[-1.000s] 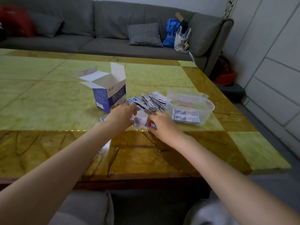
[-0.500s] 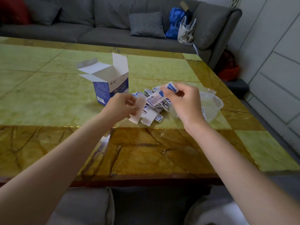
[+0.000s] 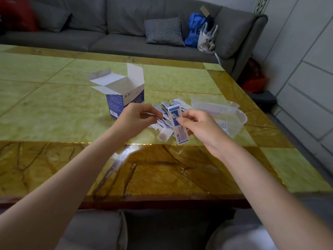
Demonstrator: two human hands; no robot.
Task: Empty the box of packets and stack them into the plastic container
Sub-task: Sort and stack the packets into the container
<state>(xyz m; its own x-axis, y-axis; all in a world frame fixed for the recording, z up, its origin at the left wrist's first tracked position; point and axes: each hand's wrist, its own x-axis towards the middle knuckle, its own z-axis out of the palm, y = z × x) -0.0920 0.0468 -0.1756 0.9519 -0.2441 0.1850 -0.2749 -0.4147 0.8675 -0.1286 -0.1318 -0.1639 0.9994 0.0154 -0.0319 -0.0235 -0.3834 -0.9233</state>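
A blue and white box [image 3: 124, 95] stands upright on the table with its top flaps open. To its right lies a loose pile of blue and white packets [image 3: 163, 121]. My right hand [image 3: 200, 127] pinches one long packet [image 3: 178, 125] above the pile, held nearly upright. My left hand [image 3: 136, 119] is curled beside it, fingertips touching packets at the pile's left side. A clear plastic container [image 3: 237, 120] sits just right of the pile, partly hidden by my right hand, with a few packets inside.
The table [image 3: 54, 109] has green and brown stone panels; its near edge runs just below my forearms. A grey sofa [image 3: 111, 33] with a checked cushion [image 3: 164, 31] and a blue bag [image 3: 194, 27] stands behind the table.
My hands rose from the pile on the table. The right hand now holds a single packet upright, lower than half a second ago. The left hand has dropped the white packet it held.
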